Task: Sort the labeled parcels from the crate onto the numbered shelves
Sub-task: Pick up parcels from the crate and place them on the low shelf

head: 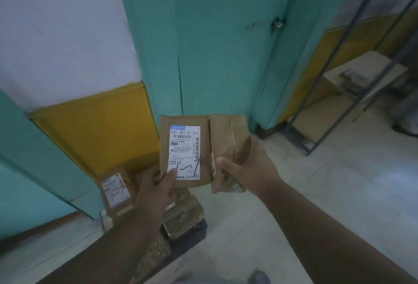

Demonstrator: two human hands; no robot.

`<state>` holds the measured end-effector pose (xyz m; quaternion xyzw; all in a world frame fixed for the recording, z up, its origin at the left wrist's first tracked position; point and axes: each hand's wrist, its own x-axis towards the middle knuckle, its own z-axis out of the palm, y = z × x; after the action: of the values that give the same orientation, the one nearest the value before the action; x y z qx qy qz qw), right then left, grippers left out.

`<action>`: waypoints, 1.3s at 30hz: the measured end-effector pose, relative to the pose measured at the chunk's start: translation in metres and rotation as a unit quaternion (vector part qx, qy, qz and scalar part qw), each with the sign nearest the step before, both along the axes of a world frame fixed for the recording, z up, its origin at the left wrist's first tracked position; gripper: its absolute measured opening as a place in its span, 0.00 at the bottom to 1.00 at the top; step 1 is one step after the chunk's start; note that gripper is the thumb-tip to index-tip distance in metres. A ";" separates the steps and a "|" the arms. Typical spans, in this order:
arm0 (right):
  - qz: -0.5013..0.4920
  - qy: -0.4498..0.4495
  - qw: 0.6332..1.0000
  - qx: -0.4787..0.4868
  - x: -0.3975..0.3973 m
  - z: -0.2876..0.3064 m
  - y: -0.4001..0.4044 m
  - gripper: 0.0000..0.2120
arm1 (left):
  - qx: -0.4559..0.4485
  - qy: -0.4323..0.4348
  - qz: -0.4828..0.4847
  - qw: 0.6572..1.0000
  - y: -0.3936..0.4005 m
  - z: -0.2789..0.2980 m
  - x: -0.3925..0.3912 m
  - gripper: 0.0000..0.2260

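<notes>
We hold 2 brown parcels up side by side in front of a teal door (226, 46). Our left hand (156, 189) grips the labelled parcel (184, 151) at its lower left corner, thumb pressed on the white shipping label (184, 152), which reads "661-811 57 [57]" with "1-7" handwritten in black marker. Our right hand (246, 170) grips the taped parcel (228, 148), thumb on its front lower edge and the other fingers curled round its right side and back; its face shows brown tape and only a sliver of a label at the bottom. The 2 parcels sit just beside each other, nearly touching. Below our left forearm, more brown parcels (115, 189) lie heaped in a dark crate (192, 238) on the pale floor. At right stands a grey metal shelf rack (339, 80) against a white and yellow wall.
</notes>
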<state>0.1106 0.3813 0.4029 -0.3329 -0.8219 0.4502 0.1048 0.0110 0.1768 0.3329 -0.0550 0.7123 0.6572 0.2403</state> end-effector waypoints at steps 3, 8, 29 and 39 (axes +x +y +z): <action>-0.032 -0.062 0.996 0.049 0.022 0.000 0.034 0.59 | -0.011 0.005 -0.047 0.999 0.042 0.003 0.018 0.04; -0.073 -0.075 0.994 0.030 0.077 -0.010 0.122 0.49 | 0.018 -0.022 -0.064 0.998 0.135 -0.005 0.060 0.10; -0.274 0.242 0.924 -0.109 0.299 0.017 0.482 0.37 | 0.006 -0.040 -0.265 0.963 0.593 -0.035 0.155 0.22; -0.415 0.269 0.867 -0.061 0.422 0.026 0.643 0.37 | 0.004 -0.058 -0.407 0.912 0.847 -0.025 0.253 0.14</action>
<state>0.5328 1.0241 0.4289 -0.5152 -0.5183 0.4864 0.4789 0.2638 1.0240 0.3082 0.2027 0.6554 0.5007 0.5279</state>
